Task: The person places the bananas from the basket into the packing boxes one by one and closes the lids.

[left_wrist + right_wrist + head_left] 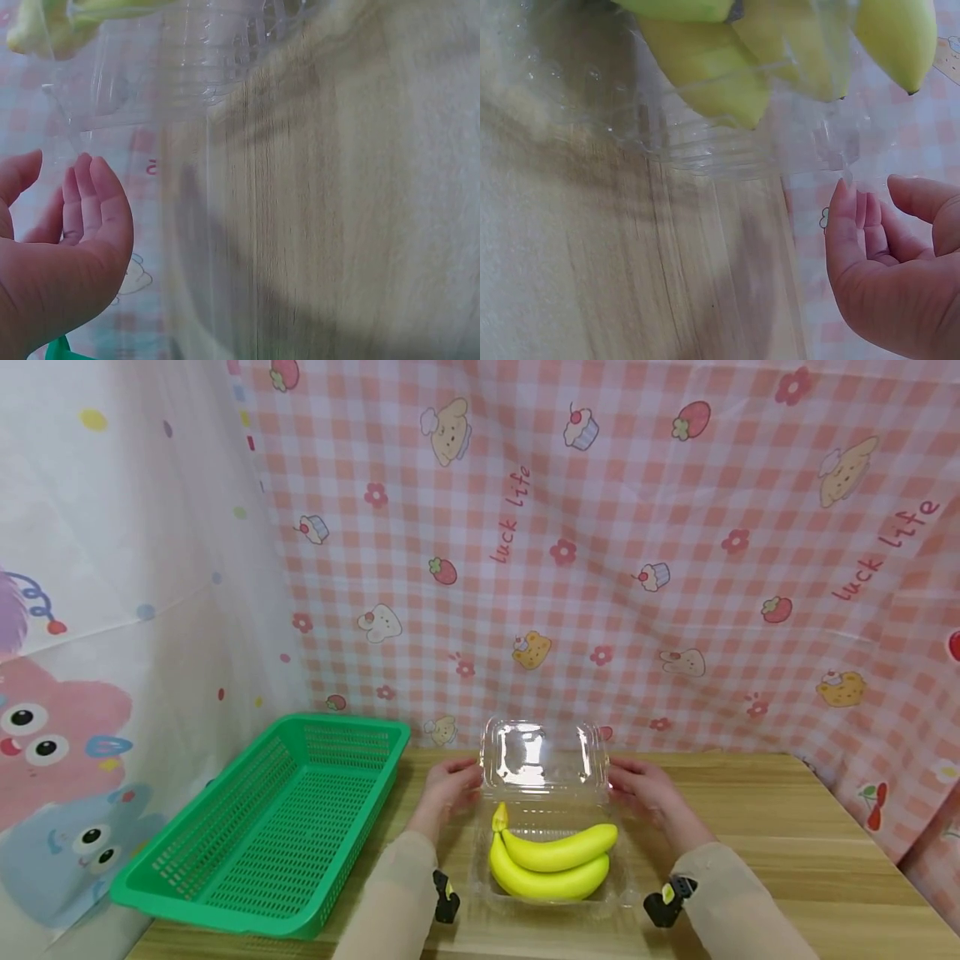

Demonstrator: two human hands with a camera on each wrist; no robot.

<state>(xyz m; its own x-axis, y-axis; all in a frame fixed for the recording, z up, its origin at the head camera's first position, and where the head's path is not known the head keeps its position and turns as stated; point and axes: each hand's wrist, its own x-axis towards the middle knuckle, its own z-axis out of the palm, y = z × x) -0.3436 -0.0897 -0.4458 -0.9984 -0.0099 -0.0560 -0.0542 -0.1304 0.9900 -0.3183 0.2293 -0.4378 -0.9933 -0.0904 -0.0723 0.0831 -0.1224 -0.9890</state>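
Observation:
In the head view a clear plastic clamshell box [480, 881] stands on the table with its lid [543, 781] raised at the back. Two joined yellow bananas [551, 883] lie in the box, their stem at the left. My left hand [448, 789] is at the lid's left edge; in the left wrist view its fingertips [85, 159] are right at the clear plastic, thumb apart. On the opposite side my right hand [647, 789] is at the lid's right edge, fingers gently bent. The right wrist view shows those fingertips [844, 191] close to the plastic corner, thumb apart.
A green perforated plastic basket [321, 906] sits on the left of the wooden table [780, 827]. A pink checked cloth [630, 568] hangs behind the table, and a white printed curtain [180, 577] hangs along the left side.

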